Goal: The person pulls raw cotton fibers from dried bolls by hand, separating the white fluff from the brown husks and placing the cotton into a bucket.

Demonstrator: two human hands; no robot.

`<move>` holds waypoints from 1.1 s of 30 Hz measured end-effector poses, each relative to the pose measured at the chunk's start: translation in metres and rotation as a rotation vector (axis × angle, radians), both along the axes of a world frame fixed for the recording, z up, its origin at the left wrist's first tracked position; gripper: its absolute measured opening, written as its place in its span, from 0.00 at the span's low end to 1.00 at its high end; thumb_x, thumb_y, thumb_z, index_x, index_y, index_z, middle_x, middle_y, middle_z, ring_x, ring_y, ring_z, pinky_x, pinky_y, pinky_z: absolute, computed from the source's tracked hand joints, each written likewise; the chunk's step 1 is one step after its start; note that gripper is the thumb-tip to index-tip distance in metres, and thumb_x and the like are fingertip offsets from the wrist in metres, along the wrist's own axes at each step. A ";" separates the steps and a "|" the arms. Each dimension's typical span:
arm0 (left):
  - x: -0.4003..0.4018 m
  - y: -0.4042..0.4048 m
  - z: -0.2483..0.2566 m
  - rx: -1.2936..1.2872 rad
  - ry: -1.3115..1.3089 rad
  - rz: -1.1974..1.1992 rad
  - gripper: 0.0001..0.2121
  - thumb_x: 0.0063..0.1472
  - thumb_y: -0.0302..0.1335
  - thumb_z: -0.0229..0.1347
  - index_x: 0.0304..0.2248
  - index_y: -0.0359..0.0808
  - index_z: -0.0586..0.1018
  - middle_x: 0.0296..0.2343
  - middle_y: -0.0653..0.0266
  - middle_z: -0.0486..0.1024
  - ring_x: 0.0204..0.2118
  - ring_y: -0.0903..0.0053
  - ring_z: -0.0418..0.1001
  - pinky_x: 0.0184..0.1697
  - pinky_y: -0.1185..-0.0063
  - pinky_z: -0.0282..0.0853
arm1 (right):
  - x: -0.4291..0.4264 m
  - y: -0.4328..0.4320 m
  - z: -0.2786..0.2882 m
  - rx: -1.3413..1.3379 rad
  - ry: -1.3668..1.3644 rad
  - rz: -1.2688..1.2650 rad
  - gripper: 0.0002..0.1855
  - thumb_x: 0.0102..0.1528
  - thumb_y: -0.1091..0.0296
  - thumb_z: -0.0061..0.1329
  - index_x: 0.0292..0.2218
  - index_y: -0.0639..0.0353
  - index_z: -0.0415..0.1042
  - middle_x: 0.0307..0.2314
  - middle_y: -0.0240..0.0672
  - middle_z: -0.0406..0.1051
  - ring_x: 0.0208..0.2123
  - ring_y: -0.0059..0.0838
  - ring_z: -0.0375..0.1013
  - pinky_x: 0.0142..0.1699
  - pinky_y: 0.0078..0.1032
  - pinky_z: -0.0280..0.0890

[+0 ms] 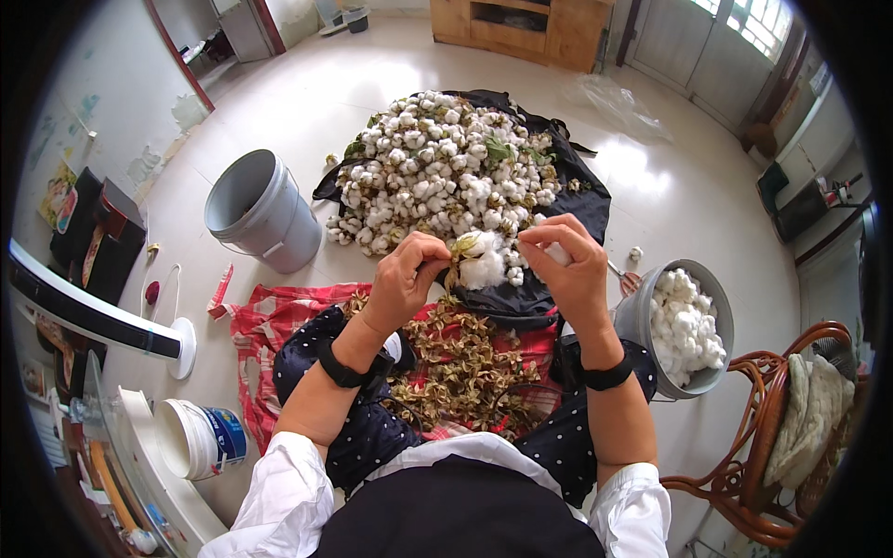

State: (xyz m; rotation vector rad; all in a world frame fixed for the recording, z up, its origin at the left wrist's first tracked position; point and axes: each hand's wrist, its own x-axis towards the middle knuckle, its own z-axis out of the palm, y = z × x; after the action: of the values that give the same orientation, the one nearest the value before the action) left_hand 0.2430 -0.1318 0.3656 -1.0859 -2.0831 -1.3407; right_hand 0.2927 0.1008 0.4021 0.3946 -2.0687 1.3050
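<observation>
My left hand pinches a dry cotton boll by its brown husk, and white fluff spreads from the boll's right side. Just right of it, my right hand has thumb and forefinger close together, with a tuft of white cotton held in the fingers. Beyond both hands, a big heap of cotton bolls with husks and some green leaves lies on a black cloth. Between my legs, dry empty husks are scattered over a red plaid cloth.
At right stands a grey bucket full of picked white cotton. Another grey bucket stands at left, behind a white paint pail. A rattan chair is at lower right, and a curved white-and-black stand at left.
</observation>
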 end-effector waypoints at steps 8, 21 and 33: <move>0.004 0.001 0.002 -0.021 0.021 -0.040 0.07 0.54 0.15 0.56 0.33 0.32 0.73 0.29 0.59 0.74 0.30 0.67 0.75 0.31 0.77 0.70 | 0.004 -0.012 0.004 0.203 0.057 -0.056 0.09 0.44 0.77 0.58 0.30 0.55 0.78 0.25 0.32 0.67 0.27 0.30 0.71 0.31 0.24 0.66; 0.006 0.001 0.002 -0.014 -0.028 -0.046 0.07 0.54 0.14 0.56 0.32 0.32 0.74 0.29 0.59 0.74 0.32 0.68 0.74 0.36 0.78 0.70 | 0.004 -0.015 0.003 0.179 0.014 -0.069 0.06 0.44 0.77 0.57 0.28 0.57 0.76 0.25 0.33 0.69 0.28 0.33 0.72 0.33 0.25 0.67; 0.000 -0.002 0.000 -0.006 0.031 -0.025 0.07 0.55 0.14 0.55 0.33 0.32 0.73 0.30 0.59 0.74 0.29 0.68 0.74 0.31 0.78 0.71 | 0.002 -0.001 0.000 -0.057 -0.142 -0.004 0.04 0.49 0.76 0.56 0.29 0.65 0.76 0.26 0.33 0.72 0.29 0.24 0.72 0.35 0.20 0.65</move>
State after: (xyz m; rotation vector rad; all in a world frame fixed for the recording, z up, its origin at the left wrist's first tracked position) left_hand 0.2434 -0.1336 0.3656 -1.1312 -2.0591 -1.3219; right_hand 0.2949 0.0994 0.4024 0.2794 -2.1407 1.4228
